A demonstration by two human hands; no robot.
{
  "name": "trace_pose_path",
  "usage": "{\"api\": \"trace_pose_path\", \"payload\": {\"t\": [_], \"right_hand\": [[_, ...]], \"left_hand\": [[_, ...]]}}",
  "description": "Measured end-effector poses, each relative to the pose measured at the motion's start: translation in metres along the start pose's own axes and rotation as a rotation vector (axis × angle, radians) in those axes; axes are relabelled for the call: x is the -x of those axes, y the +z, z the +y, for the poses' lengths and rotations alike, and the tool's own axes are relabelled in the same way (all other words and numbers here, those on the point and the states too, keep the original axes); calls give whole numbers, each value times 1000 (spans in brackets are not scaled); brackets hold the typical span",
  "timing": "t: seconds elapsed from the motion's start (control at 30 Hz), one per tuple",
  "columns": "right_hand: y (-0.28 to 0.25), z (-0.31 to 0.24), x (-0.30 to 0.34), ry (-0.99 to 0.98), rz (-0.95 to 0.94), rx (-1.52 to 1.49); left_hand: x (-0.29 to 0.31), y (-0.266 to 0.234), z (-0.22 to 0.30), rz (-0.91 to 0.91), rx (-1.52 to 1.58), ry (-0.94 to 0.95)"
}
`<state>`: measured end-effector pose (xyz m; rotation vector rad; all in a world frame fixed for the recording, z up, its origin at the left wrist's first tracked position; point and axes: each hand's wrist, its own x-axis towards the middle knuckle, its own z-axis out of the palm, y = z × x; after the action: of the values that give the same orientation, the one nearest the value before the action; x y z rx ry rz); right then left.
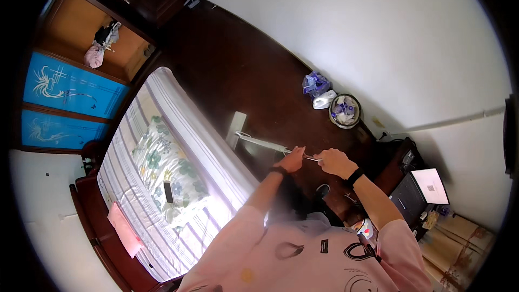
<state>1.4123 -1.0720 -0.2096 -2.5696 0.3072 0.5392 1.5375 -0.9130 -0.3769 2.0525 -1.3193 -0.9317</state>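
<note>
My left hand [294, 159] and my right hand [335, 162] are raised together in front of me over the dark floor. Both pinch the ends of a thin silvery rod [311, 157] that spans the short gap between them. Each wrist wears a black band. A white stand [236, 127] with a thin white arm [262, 142] sits by the bed, and the arm reaches toward my left hand. I cannot tell whether the rod and that arm are joined. My pink sleeves and shirt fill the lower edge.
A bed [216, 151] with a striped sheet holds a floral pillow [162, 162], a dark phone [168, 191] and a pink cloth [124, 227]. By the wall stand a round basket [345, 111], a purple bag [315, 83] and a lit screen [430, 185] on a dark desk.
</note>
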Motion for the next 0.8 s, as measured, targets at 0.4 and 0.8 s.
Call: {"api": "trace_pose_path", "payload": {"t": [0.4,0.8], "right_hand": [[-5,60,154,-29,147,-142],[-4,-41,96,-90,238,-112]], "left_hand": [[18,81,124,-94,-52,76],[79,24,67,106,15,24]]}}
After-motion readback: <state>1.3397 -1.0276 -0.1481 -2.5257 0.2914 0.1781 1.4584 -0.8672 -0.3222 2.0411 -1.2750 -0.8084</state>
